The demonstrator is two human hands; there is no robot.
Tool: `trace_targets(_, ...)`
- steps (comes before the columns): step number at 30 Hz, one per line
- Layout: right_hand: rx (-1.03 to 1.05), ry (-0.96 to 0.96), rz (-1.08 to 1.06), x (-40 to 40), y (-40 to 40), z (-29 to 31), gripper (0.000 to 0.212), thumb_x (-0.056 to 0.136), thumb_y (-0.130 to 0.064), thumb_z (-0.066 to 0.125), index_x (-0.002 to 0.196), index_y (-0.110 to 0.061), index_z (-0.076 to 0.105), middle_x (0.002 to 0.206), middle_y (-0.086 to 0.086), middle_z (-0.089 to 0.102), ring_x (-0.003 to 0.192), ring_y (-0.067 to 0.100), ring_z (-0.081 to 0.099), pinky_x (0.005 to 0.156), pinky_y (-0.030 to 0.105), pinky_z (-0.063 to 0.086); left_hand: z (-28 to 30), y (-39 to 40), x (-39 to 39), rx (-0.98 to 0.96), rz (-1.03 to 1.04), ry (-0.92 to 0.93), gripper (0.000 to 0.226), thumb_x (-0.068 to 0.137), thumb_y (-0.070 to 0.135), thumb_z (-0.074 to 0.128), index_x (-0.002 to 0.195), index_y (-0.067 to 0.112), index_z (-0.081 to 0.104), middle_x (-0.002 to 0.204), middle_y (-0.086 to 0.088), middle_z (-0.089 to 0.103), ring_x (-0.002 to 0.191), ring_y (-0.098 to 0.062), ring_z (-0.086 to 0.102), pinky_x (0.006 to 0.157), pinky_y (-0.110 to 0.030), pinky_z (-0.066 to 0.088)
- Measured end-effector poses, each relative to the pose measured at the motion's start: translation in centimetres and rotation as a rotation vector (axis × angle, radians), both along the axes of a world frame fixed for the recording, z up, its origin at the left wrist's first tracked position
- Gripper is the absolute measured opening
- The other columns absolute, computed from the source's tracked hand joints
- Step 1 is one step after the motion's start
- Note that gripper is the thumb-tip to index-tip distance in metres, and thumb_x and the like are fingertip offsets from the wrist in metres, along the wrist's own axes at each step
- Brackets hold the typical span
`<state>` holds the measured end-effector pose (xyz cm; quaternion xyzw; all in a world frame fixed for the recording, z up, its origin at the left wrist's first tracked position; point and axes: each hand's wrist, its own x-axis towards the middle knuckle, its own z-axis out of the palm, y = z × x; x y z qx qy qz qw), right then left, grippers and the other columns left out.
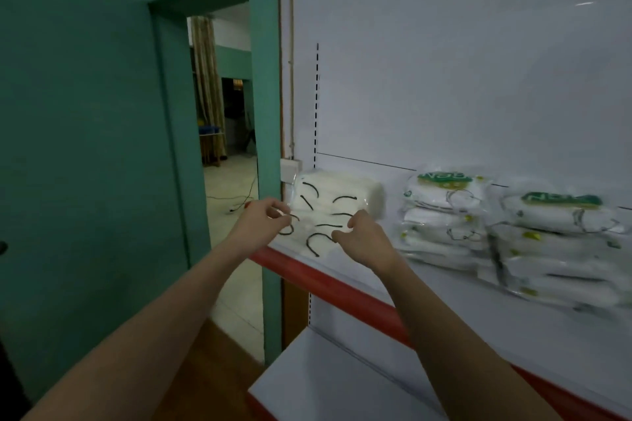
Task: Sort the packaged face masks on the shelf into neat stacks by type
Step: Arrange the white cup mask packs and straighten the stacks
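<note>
Starting at the left, I have my left hand [265, 220] at the near left corner of the black-loop mask stack [328, 215], fingers curled in a pinch on what looks like the edge of the top clear packet, though blur keeps me from being sure how much film is between them. My right hand [359, 239] sits at the stack's near right side, fingers likewise bent and nipping the wrapper. That stack lies at the left end of the shelf [342, 280], behind its red front lip. To square it well, I'd draw both corners evenly toward the lip and keep the packets flush, not letting the slippery film slide. Further right stand two green-label mask stacks [444, 212], the far one [561, 243] slumping, which I judge needs straightening after.
</note>
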<state>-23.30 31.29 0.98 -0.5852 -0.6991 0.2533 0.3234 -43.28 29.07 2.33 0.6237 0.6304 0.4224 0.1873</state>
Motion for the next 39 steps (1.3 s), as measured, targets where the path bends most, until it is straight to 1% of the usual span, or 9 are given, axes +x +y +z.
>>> trace_targets(7,-0.110,-0.145,-0.211,-3.5,6.7,-2.5,0.098,0.080,-0.052,0.075,0.147,-0.007,0.018,0.146,0.020,0.037,0.133,0.039,0.037,0.106,0.044,0.039,-2.7,10.7,-7.0,-0.209,-0.054,-0.015,0.074,0.085,0.024,0.078,0.147,0.012,0.038,0.145,-0.008,0.047,0.128,-0.027,0.049,0.101,-0.034,0.042)
trace_targets(13,-0.083,-0.013,-0.340,-5.9,9.1,-3.7,0.095,0.073,-0.032,0.086,0.141,-0.023,0.020,0.130,0.014,0.050,0.120,0.032,0.049,0.102,0.046,0.044,-4.8,17.4,-10.0,-0.341,-0.348,-0.138,0.100,0.078,0.025,0.084,0.156,0.013,0.023,0.158,-0.010,0.033,0.140,-0.025,0.040,0.104,-0.029,0.036)
trace_targets(16,-0.052,0.106,-0.397,-6.6,8.9,-4.1,0.090,0.076,-0.018,0.084,0.140,-0.026,0.021,0.105,0.003,0.052,0.095,0.021,0.056,0.077,0.033,0.050,-5.9,19.5,-10.9,-0.236,-0.394,-0.168,0.107,0.073,0.020,0.087,0.157,0.015,0.021,0.158,-0.010,0.033,0.138,-0.025,0.041,0.099,-0.028,0.037)
trace_targets(19,0.037,0.101,-0.479,-7.4,8.9,-4.3,0.094,0.073,-0.012,0.085,0.141,-0.028,0.022,0.120,0.010,0.048,0.083,0.015,0.052,0.064,0.025,0.044,-6.3,20.9,-11.1,-0.187,-0.419,-0.203,0.098,0.073,0.011,0.087,0.153,0.014,0.031,0.150,-0.008,0.042,0.125,-0.019,0.049,0.093,-0.023,0.038)
trace_targets(22,0.034,0.115,-0.537,-7.4,9.3,-3.8,0.106,0.070,-0.013,0.089,0.147,-0.027,0.017,0.141,0.015,0.036,0.093,0.019,0.052,0.074,0.029,0.045,-5.8,22.6,-10.9,-0.197,-0.486,-0.146,0.072,0.073,0.011,0.087,0.135,0.014,0.051,0.125,0.004,0.055,0.103,-0.010,0.052,0.070,-0.015,0.038)
trace_targets(29,0.059,0.271,-0.567,-7.0,9.1,-4.0,0.091,0.078,0.000,0.078,0.145,-0.024,0.022,0.082,0.000,0.052,0.064,0.016,0.057,0.058,0.034,0.053,-6.2,23.2,-9.7,-0.130,-0.527,-0.180,0.093,0.069,0.011,0.089,0.146,0.020,0.036,0.126,0.002,0.052,0.106,-0.014,0.053,0.069,-0.019,0.043)
trace_targets(32,0.156,0.293,-0.594,-6.5,9.6,-3.9,0.084,0.079,0.002,0.076,0.144,-0.020,0.027,0.087,-0.002,0.047,0.071,0.009,0.052,0.059,0.024,0.046,-6.0,23.5,-9.1,-0.042,-0.474,-0.223,0.103,0.071,0.016,0.089,0.152,0.023,0.026,0.111,0.001,0.055,0.101,-0.017,0.055,0.079,-0.027,0.044)
trace_targets(35,0.197,0.170,-0.590,-6.0,10.4,-3.3,0.069,0.080,-0.005,0.077,0.137,-0.016,0.039,0.091,-0.009,0.047,0.086,0.011,0.052,0.080,0.028,0.045,-5.4,24.2,-8.3,0.024,-0.466,-0.198,0.080,0.073,0.018,0.087,0.140,0.020,0.042,0.095,0.005,0.052,0.084,-0.011,0.052,0.068,-0.022,0.041)
trace_targets(39,0.195,-0.005,-0.589,-5.3,11.8,-2.3,0.047,0.084,-0.011,0.074,0.121,-0.011,0.047,0.088,-0.006,0.049,0.086,0.019,0.053,0.079,0.032,0.044,-4.6,25.8,-7.1,0.083,-0.381,-0.126,0.062,0.075,0.019,0.085,0.124,0.016,0.048,0.116,0.001,0.052,0.099,-0.015,0.054,0.074,-0.024,0.043)
